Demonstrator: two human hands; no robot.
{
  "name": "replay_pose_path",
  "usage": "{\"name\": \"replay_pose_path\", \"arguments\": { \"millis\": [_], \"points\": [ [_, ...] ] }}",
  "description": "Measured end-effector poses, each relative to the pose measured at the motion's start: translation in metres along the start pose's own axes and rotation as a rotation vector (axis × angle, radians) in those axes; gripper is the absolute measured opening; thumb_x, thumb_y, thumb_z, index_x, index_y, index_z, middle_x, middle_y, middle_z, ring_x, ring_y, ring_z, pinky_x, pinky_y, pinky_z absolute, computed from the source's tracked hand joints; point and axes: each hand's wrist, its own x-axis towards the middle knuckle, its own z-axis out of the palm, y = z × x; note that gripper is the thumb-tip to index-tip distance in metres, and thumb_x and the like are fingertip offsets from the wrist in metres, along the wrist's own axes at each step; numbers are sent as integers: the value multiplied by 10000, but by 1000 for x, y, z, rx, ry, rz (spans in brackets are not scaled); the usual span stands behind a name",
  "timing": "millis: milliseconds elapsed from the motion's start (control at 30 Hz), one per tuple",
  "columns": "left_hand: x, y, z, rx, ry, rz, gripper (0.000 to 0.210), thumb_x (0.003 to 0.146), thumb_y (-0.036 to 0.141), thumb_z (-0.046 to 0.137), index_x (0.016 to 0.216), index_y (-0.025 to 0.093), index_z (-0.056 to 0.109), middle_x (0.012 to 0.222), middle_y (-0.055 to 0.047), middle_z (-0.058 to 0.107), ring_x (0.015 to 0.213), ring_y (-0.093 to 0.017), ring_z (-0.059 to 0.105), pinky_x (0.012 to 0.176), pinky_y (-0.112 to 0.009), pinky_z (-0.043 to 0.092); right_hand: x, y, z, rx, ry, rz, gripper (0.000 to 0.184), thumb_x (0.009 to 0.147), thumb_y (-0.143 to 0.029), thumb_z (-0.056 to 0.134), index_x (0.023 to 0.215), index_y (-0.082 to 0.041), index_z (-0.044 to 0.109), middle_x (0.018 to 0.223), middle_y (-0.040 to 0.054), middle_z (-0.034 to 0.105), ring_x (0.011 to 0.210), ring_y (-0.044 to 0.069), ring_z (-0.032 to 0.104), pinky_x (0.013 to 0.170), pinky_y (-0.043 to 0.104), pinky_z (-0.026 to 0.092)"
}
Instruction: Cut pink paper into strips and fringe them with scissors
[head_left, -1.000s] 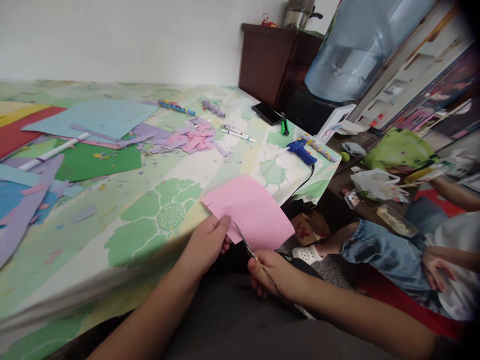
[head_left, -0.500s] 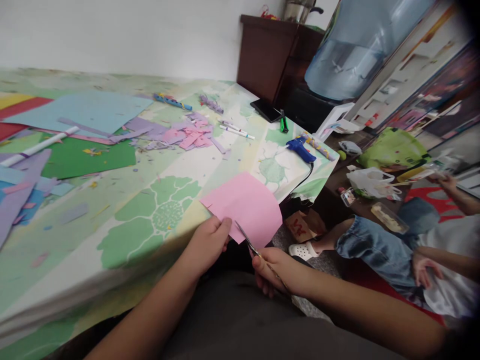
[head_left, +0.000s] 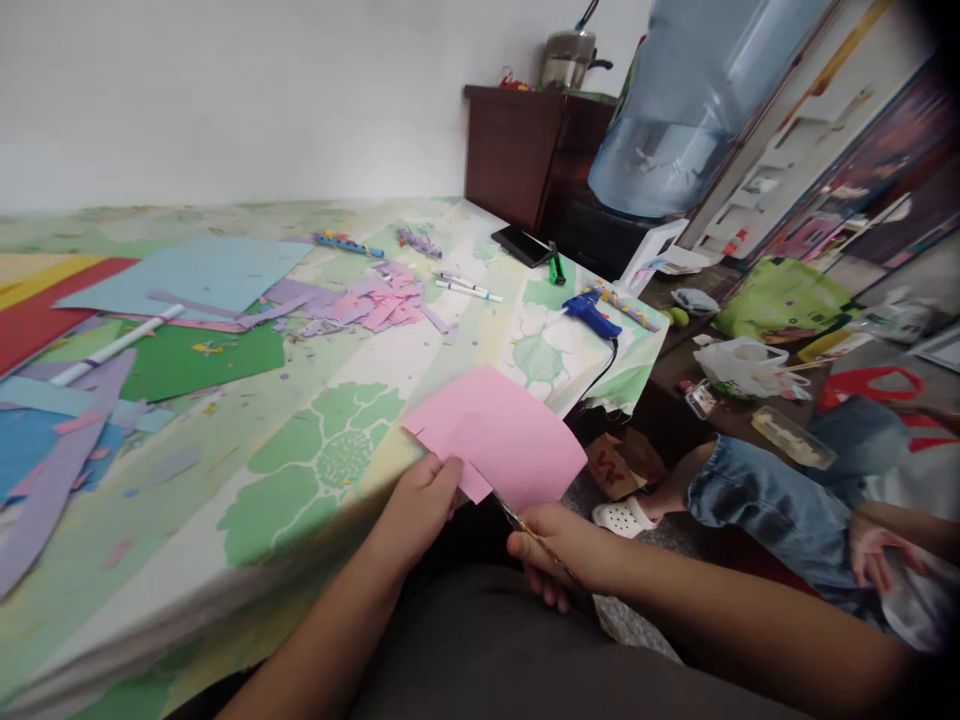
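A sheet of pink paper (head_left: 510,425) is held over the table's front edge. My left hand (head_left: 424,500) pinches its lower left edge between thumb and fingers. Closed round the handles of a pair of scissors (head_left: 508,512) is my right hand (head_left: 559,550). The blades lie at the sheet's lower edge, partly hidden by the paper, and a slit runs up from there beside my left thumb. A short cut also shows at the sheet's left corner.
Pink and purple paper scraps (head_left: 390,300), markers (head_left: 469,290), coloured sheets (head_left: 195,275), a phone (head_left: 520,246), a green cutter (head_left: 556,266) and a blue glue gun (head_left: 594,313) lie on the flowered tablecloth (head_left: 300,540). A person in jeans (head_left: 765,510) sits at the right.
The scissors' blades have closed on the paper, and less of them shows above the sheet. My left hand keeps its pinch. The camera view has tilted up slightly.
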Motion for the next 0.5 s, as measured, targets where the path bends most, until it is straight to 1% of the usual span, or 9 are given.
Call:
{"name": "replay_pose_path", "arguments": {
  "millis": [67, 200, 333, 500],
  "points": [
    [-1, 1, 0, -8, -1, 5, 283, 702, 371, 377, 489, 184, 354, 383, 70, 359, 385, -79, 336, 417, -205, 275, 0, 3, -1, -24, 10, -12, 506, 617, -649, 307, 555, -150, 364, 414, -46, 414, 304, 48, 415, 259, 149, 332],
    [-2, 1, 0, -16, -14, 10, 294, 702, 380, 383, 489, 178, 362, 389, 70, 359, 386, -72, 329, 411, -202, 267, 0, 7, -4, -67, 34, -36, 580, 655, -655, 192, 475, -135, 372, 389, -28, 399, 293, 45, 408, 251, 140, 313],
    [-3, -2, 3, -95, -67, 7, 278, 702, 378, 387, 514, 174, 371, 390, 77, 338, 374, -64, 304, 390, -196, 237, 1, 5, -4, -21, 57, -60, 561, 642, -661, 219, 532, -136, 382, 427, -28, 422, 305, 44, 410, 257, 141, 315],
    [-4, -6, 3, -224, -132, 8, 261, 697, 364, 406, 526, 169, 370, 387, 82, 315, 364, -55, 274, 371, -189, 197, 6, -2, -1, 75, -1, -149, 534, 648, -650, 228, 605, -141, 386, 473, -32, 445, 345, 45, 434, 317, 159, 364]
  ]
}}
